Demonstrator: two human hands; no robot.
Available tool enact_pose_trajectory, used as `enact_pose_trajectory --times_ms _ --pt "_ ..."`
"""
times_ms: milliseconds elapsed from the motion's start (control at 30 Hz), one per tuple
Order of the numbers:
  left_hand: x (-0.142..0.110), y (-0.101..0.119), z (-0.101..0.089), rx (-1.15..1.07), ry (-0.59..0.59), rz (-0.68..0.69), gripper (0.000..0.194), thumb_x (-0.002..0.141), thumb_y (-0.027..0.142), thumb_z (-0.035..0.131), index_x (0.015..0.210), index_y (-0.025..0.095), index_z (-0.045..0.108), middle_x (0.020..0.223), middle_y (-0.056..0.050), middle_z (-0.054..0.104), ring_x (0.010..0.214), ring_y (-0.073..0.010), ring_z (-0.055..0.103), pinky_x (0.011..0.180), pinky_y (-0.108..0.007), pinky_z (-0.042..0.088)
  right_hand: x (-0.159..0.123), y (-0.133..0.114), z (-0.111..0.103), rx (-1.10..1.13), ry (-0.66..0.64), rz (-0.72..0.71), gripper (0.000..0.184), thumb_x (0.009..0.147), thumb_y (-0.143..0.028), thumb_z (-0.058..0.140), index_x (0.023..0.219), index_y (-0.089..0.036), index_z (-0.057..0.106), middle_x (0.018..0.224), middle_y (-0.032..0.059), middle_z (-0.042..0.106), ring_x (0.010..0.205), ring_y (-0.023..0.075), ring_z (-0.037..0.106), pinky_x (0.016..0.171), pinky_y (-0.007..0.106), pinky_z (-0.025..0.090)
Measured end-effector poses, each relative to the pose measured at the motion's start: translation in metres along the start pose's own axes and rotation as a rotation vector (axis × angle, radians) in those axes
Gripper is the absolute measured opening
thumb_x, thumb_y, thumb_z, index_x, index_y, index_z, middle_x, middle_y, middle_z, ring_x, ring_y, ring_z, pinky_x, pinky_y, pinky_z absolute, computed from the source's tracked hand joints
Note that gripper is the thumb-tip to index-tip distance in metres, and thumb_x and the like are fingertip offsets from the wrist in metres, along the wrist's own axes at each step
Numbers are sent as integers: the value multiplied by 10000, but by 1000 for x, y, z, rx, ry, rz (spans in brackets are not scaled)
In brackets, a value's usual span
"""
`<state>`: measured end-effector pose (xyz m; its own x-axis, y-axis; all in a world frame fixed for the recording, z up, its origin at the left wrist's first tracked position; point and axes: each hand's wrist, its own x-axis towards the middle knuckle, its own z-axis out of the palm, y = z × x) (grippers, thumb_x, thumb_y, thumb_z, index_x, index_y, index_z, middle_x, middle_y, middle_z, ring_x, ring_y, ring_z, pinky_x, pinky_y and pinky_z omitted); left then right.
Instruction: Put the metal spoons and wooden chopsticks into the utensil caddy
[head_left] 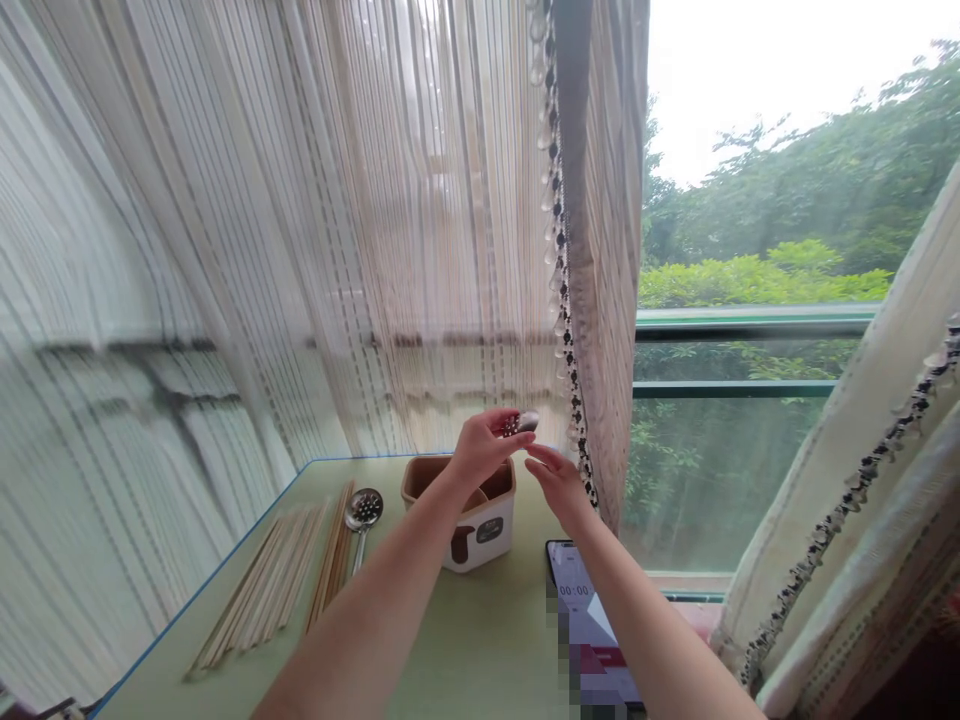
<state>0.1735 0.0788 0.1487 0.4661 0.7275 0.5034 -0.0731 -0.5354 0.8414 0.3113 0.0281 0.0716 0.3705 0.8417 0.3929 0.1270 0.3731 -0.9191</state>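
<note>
My left hand (487, 445) is closed on a shiny metal slotted spoon (528, 424), of which the perforated head shows; its handle is hidden. It is held above the brown-and-white utensil holder (480, 540), which has a divider inside. Close by on the right is my right hand (559, 482), its fingers stretched apart near the spoon and apparently holding nothing. Left of the holder, a second slotted spoon (364, 508) lies on the table, beside brown chopsticks (330, 555). Several pale chopsticks (262, 575) are spread farther left.
A phone (581, 600) showing a timer lies on the pale green table (450, 660), partly under my right forearm. Sheer striped curtains (375, 250) hang just behind the table. A beaded curtain edge (562, 300) drops close to my right hand, with a window (750, 400) beyond.
</note>
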Motion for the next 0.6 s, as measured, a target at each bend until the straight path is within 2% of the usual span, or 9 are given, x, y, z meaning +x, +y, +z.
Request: enact_pose_trajectory --times_ms 133,267,467,600 --pt "1 -2 -1 17 -23 15 526 615 389 760 1061 137 643 946 -104 700 862 -205 659 800 -345 522 8 -19 -9 170 90 73 304 718 -347 632 980 -193 652 1028 85 681 988 209 621 886 369 467" --pt "0 -1 -1 -7 -81 27 519 624 365 758 1076 140 633 975 -104 695 877 -203 656 813 -340 520 18 -41 -16 301 67 108 313 730 -383 624 955 -167 649 950 94 694 911 198 648 816 336 497" --pt "-2 -2 3 95 -48 50 529 643 401 739 1097 151 632 977 -99 693 883 -205 649 837 -353 508 29 -69 -23 182 0 98 312 695 -389 676 892 -146 671 790 73 688 730 158 642 629 245 500" --pt "-2 -2 6 90 -34 46 544 637 404 740 1111 158 634 991 -92 692 898 -207 644 848 -356 506 32 -84 -25 149 -17 190 249 662 -312 700 838 -138 672 675 56 661 601 128 606 532 217 474"
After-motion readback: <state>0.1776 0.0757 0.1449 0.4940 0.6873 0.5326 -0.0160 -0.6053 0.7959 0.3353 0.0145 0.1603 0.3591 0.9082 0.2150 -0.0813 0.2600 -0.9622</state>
